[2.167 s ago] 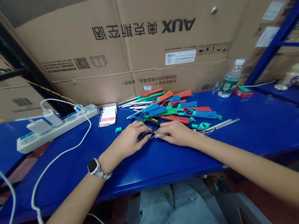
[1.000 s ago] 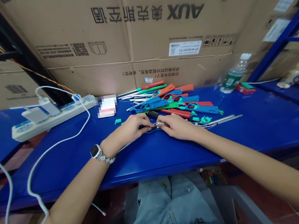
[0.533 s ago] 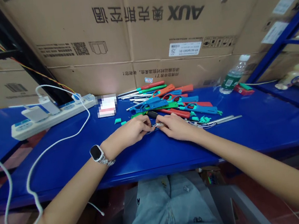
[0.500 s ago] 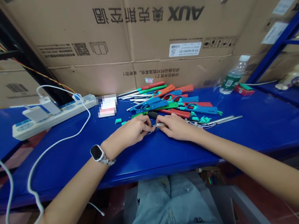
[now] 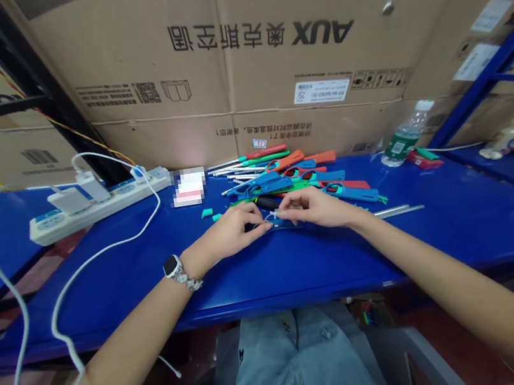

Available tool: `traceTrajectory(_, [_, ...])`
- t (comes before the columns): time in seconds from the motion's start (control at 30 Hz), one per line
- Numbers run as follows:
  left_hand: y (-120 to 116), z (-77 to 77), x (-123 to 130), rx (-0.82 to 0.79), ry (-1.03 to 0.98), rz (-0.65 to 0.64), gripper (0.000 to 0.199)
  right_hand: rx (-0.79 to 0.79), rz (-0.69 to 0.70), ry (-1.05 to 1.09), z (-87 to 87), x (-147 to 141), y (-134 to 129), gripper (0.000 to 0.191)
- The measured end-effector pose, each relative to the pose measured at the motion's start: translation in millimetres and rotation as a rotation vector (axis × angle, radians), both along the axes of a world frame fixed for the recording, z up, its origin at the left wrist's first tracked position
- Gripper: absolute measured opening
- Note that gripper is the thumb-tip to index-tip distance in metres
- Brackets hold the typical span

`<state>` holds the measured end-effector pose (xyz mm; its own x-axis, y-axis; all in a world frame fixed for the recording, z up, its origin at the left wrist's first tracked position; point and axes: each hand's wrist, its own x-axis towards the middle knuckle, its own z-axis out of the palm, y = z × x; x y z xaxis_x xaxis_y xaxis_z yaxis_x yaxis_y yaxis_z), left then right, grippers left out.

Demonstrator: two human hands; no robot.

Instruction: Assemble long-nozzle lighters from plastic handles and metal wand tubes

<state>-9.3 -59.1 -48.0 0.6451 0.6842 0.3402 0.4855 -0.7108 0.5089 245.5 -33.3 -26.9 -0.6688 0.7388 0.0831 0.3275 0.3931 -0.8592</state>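
My left hand (image 5: pixel 245 226) is pinched over the blue tabletop, with a thin white wire (image 5: pixel 267 218) at its fingertips. Close beside it, my right hand (image 5: pixel 310 209) pinches a small whitish part joined to that wire. Under the fingertips shows a dark blue piece (image 5: pixel 285 224), mostly hidden by the hands. Just behind the hands lies a screwdriver with a black handle (image 5: pixel 267 202). Beyond it is a heap of long-necked gas lighters (image 5: pixel 260 184) in blue, red, orange and green with metal tubes.
Small green caps (image 5: pixel 206 213) lie left of the heap, and loose metal tubes (image 5: pixel 397 211) lie right of it. A white power strip (image 5: pixel 104 204) with chargers and a trailing cable stands left. A water bottle (image 5: pixel 405 135) stands right. A large cardboard box (image 5: pixel 205 104) backs the table.
My right hand has lifted and turned, its fingers now pinching from the right side. My left fingertips reach slightly further right. The dark blue piece now shows below them. The camera view has shifted slightly.
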Motion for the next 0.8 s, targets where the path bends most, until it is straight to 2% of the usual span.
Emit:
traceTrajectory(0.07, [1,-1.4,-1,-0.010,-0.015,0.011,0.031,0.040,-0.020,-0.016,-1.3,0,-2,0.037])
traceTrajectory(0.17, [1,-0.6,-3,-0.011,0.010,0.013,0.022,0.184,-0.075,-0.049,-6.9,2,-5,0.036])
traceTrajectory(0.37, [3,-0.8,-7,0.000,0.118,0.027,0.021,0.454,-0.114,-0.027,-16.0,8,-12,0.017])
traceTrajectory(0.5, [4,-2.6,-7,-0.010,0.112,0.036,0.021,0.596,-0.108,-0.125,-18.7,10,-14,0.006])
traceTrajectory(0.67, [2,-1.3,-4,0.005,0.089,0.034,0.018,0.672,-0.053,-0.188,-20.9,7,-15,0.014])
traceTrajectory(0.8, [0,2.0,-1,0.008,0.074,0.049,0.019,0.732,-0.074,-0.257,-23.5,4,-17,0.025])
